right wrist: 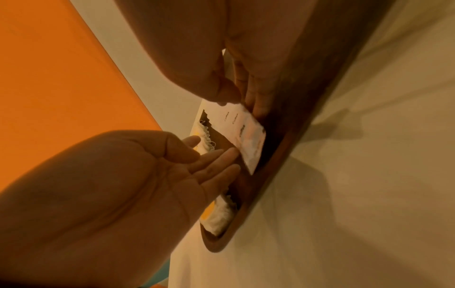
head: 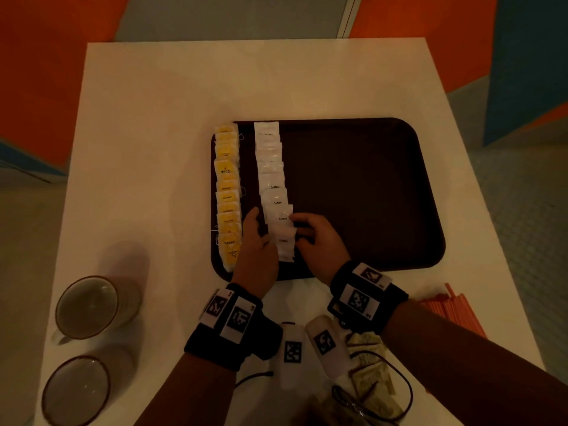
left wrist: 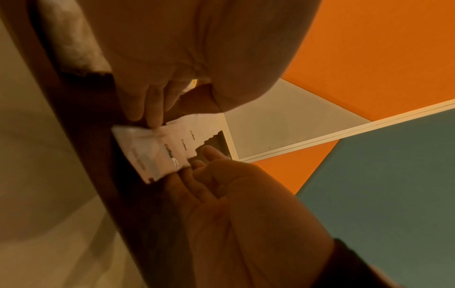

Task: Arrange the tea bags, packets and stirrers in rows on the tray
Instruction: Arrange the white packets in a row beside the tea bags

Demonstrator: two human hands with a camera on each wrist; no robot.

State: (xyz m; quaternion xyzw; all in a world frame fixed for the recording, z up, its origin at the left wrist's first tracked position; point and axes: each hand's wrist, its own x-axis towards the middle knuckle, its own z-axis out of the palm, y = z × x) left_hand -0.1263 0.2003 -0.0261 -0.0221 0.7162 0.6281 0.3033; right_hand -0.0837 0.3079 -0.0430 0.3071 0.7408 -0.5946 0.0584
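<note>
A dark brown tray (head: 362, 192) lies on the white table. Yellow tea bags (head: 227, 192) form a row along its left edge. Beside them runs a row of overlapping white coffee packets (head: 270, 167). Both hands are at the near end of that row, on either side of the nearest packet (head: 284, 241). My left hand (head: 263, 232) touches the packet's left edge with straight fingers (left wrist: 150, 115). My right hand (head: 299, 230) touches its right edge, fingers (left wrist: 194, 187) extended. The right wrist view shows the same packet (right wrist: 251, 140) flat on the tray. Orange stirrers (head: 451, 309) lie on the table, right of the tray.
Two cups (head: 87, 305) (head: 76, 388) stand at the table's near left. Pale greenish packets (head: 368, 373) lie near the front edge under my right forearm. The right two thirds of the tray show bare dark surface.
</note>
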